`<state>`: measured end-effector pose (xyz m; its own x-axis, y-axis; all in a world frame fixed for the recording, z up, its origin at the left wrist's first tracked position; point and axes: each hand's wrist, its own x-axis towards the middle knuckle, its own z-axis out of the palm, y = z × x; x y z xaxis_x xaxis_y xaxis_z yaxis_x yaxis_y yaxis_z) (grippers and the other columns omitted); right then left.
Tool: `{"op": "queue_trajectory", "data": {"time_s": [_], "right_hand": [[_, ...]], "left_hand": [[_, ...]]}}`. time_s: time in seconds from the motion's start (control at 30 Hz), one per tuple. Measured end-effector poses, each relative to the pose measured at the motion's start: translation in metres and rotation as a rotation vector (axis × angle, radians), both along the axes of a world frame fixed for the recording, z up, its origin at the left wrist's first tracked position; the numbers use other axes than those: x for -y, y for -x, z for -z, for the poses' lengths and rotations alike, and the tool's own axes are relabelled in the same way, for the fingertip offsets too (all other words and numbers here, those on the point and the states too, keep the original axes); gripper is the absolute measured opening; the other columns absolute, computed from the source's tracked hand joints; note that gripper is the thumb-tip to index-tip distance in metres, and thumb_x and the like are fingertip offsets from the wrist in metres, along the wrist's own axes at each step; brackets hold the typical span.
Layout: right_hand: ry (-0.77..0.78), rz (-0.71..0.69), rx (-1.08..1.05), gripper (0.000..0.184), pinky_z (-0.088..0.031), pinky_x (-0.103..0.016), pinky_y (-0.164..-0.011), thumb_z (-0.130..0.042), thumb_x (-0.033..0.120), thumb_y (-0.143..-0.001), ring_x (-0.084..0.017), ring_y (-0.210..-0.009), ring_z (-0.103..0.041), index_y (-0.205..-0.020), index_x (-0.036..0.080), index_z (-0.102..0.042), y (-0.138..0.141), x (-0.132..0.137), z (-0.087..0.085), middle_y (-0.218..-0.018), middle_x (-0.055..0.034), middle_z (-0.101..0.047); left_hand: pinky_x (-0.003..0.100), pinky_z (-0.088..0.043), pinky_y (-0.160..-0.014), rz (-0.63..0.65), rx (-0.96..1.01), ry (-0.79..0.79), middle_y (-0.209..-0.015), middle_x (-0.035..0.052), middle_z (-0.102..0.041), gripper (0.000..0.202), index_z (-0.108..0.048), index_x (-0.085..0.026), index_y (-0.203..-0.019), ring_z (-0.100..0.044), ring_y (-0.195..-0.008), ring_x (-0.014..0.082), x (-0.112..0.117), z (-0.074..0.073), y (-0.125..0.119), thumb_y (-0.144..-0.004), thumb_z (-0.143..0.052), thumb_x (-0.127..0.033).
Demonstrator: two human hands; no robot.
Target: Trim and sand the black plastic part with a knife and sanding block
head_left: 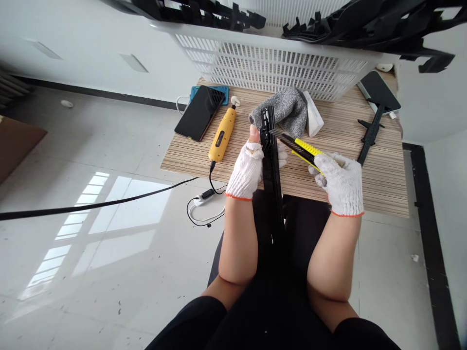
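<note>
My left hand (246,167), in a white knit glove with the thumb tip bare, is closed around a long black plastic part (272,170). The part stands lengthwise in front of me, its lower end over my lap. In my gloved right hand (339,180) is a yellow and black utility knife (304,149). Its blade is out and points left, with the tip at the upper section of the part; whether it touches I cannot tell. Behind the part lies a grey cloth (288,109) beside a small white box (313,114).
A yellow rotary tool (223,133) and a black phone (200,113) lie on the left of the wooden table (386,180). Black calipers (371,131) and another phone (379,90) are at the right. A white basket (277,65) with black plastic parts (350,24) stands behind. A cable (98,206) crosses the left.
</note>
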<state>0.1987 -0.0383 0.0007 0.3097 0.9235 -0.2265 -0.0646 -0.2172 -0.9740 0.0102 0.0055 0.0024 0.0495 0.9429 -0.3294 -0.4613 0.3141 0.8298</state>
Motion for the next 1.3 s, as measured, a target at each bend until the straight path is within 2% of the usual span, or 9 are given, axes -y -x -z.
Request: {"op": "queue_trajectory", "data": {"time_s": [0.1,0.23,0.37,0.57,0.67,0.93,1.07,1.23,1.3], "right_hand": [[0.046,-0.066,0.027,0.029,-0.034,-0.024,-0.040,-0.092,0.045,-0.071,-0.010,-0.048,-0.051,-0.081,0.021,-0.079,0.0008,-0.0001,-0.0024,-0.064,-0.0016,-0.067],[0.005,0.013,0.011,0.030,-0.035,-0.024,-0.040,-0.091,0.048,-0.071,-0.011,-0.050,-0.054,-0.080,0.022,-0.079,0.0010,-0.0003,-0.0028,-0.066,-0.0019,-0.068],[0.052,-0.048,0.021,0.033,-0.035,-0.023,-0.040,-0.094,0.046,-0.069,-0.009,-0.047,-0.051,-0.080,0.020,-0.079,0.0006,0.0000,-0.0025,-0.063,-0.0025,-0.069],[-0.008,0.006,-0.022,0.030,-0.035,-0.022,-0.040,-0.092,0.045,-0.072,-0.009,-0.049,-0.053,-0.081,0.020,-0.078,0.0018,0.0003,-0.0029,-0.065,-0.0011,-0.068],[0.006,-0.042,-0.009,0.030,-0.036,-0.022,-0.041,-0.093,0.044,-0.072,-0.009,-0.049,-0.053,-0.083,0.020,-0.080,0.0008,0.0009,-0.0012,-0.066,-0.0013,-0.069],[-0.007,-0.004,-0.001,0.030,-0.036,-0.023,-0.040,-0.094,0.045,-0.070,-0.011,-0.049,-0.056,-0.081,0.021,-0.081,0.0001,0.0012,0.0012,-0.064,-0.0009,-0.067],[-0.029,0.028,-0.008,0.028,-0.035,-0.022,-0.039,-0.093,0.044,-0.070,-0.010,-0.049,-0.055,-0.079,0.021,-0.081,0.0020,0.0000,0.0011,-0.064,-0.0017,-0.068],[-0.055,0.074,-0.034,0.028,-0.033,-0.022,-0.039,-0.092,0.045,-0.071,-0.010,-0.048,-0.053,-0.080,0.021,-0.080,0.0028,-0.0003,0.0006,-0.063,-0.0006,-0.067],[-0.031,0.029,-0.032,0.029,-0.032,-0.022,-0.039,-0.093,0.044,-0.071,-0.009,-0.047,-0.052,-0.078,0.021,-0.079,0.0024,0.0000,0.0008,-0.063,-0.0007,-0.067]], "left_hand": [[0.024,-0.067,-0.066,-0.026,-0.004,0.010,-0.074,0.0006,-0.072,0.048,-0.073,-0.024,-0.116,-0.075,-0.067,0.0158,-0.0012,0.0014,-0.0005,-0.102,-0.060,-0.068],[0.025,-0.066,-0.065,-0.008,-0.001,0.053,-0.070,0.0017,-0.071,0.052,-0.074,-0.024,-0.117,-0.076,-0.067,0.0173,-0.0022,0.0020,-0.0005,-0.101,-0.059,-0.072],[0.022,-0.065,-0.063,-0.028,-0.062,0.050,-0.075,0.0015,-0.073,0.048,-0.074,-0.025,-0.116,-0.075,-0.066,0.0155,-0.0015,0.0017,0.0002,-0.105,-0.054,-0.068],[0.026,-0.068,-0.071,0.003,-0.044,-0.006,-0.079,0.0049,-0.074,0.052,-0.074,-0.023,-0.110,-0.079,-0.079,0.0189,-0.0009,0.0011,-0.0010,-0.108,-0.045,-0.066],[0.026,-0.067,-0.073,-0.014,-0.059,0.012,-0.078,0.0037,-0.072,0.051,-0.074,-0.024,-0.113,-0.080,-0.082,0.0190,-0.0003,0.0002,-0.0016,-0.109,-0.044,-0.065],[0.027,-0.068,-0.076,0.001,-0.014,-0.024,-0.077,0.0022,-0.073,0.047,-0.070,-0.024,-0.131,-0.078,-0.078,0.0181,-0.0003,0.0009,-0.0005,-0.110,-0.046,-0.059],[0.024,-0.066,-0.068,0.001,0.002,-0.030,-0.075,0.0012,-0.073,0.046,-0.071,-0.025,-0.125,-0.073,-0.065,0.0142,-0.0016,0.0049,0.0002,-0.110,-0.046,-0.059],[0.023,-0.066,-0.067,-0.009,-0.024,-0.004,-0.077,0.0016,-0.074,0.048,-0.071,-0.025,-0.123,-0.074,-0.067,0.0146,-0.0013,0.0038,0.0005,-0.109,-0.047,-0.063],[0.023,-0.066,-0.068,0.000,-0.025,0.004,-0.076,0.0012,-0.072,0.048,-0.072,-0.024,-0.120,-0.075,-0.069,0.0147,-0.0005,0.0010,0.0005,-0.109,-0.046,-0.063]]}}
